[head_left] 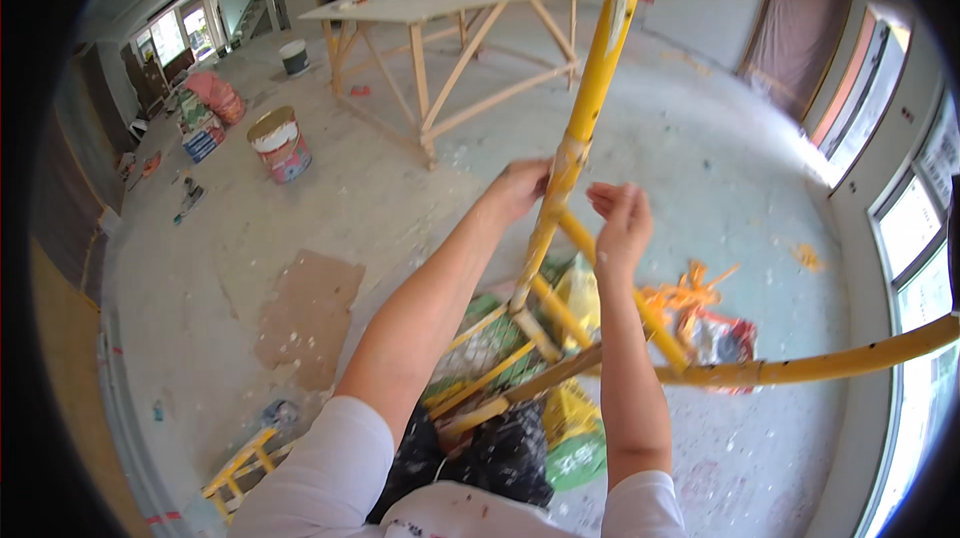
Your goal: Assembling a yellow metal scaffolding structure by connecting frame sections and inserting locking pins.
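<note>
A paint-spotted yellow scaffold pole (598, 63) rises at a slant in front of me. My left hand (522, 190) is closed against its left side, with the fingertips hidden behind the pole. Just right of the pole, and apart from it, is my right hand (622, 223). Its fingers are bent and pressed together, slightly blurred, and whatever they may hold cannot be made out. Yellow diagonal braces (575, 313) meet the pole lower down. A curved yellow tube (810, 370) runs off to the right. Below my hands lies a wooden plank (545, 378) by the frame.
Ahead stands a wooden trestle table (450, 0) with a bottle on it. A paint bucket (280, 146), a dark bucket (294, 58) and filled sacks (212, 98) stand at left. Orange strips (690, 293) and a flat brown sheet (312, 313) lie on the floor. Windows line the right.
</note>
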A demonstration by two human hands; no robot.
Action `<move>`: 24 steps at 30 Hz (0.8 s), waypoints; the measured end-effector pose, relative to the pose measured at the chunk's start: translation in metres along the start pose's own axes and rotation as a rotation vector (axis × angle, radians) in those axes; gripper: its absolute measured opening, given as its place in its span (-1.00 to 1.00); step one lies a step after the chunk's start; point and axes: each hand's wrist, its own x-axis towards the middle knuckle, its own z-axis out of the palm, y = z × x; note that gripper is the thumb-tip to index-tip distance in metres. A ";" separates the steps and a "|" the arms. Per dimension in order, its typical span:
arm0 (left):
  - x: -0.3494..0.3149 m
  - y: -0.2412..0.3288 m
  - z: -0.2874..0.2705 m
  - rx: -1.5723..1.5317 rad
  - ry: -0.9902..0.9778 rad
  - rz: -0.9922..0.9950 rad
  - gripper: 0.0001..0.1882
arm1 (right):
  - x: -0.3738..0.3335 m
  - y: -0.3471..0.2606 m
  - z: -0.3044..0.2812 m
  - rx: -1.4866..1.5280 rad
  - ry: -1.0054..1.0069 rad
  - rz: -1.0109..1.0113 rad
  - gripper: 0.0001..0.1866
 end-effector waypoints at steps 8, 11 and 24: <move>-0.016 -0.018 0.011 0.033 0.044 0.058 -0.77 | 0.187 -0.225 0.038 0.186 0.047 -0.377 -0.47; -0.012 -0.011 0.023 0.019 0.108 0.059 -0.69 | 0.265 -0.302 0.050 -0.620 0.333 -0.808 -0.51; 0.009 -0.001 -0.015 -0.035 0.366 0.091 -0.66 | 0.233 -0.369 0.131 -0.439 -0.138 -0.795 -0.43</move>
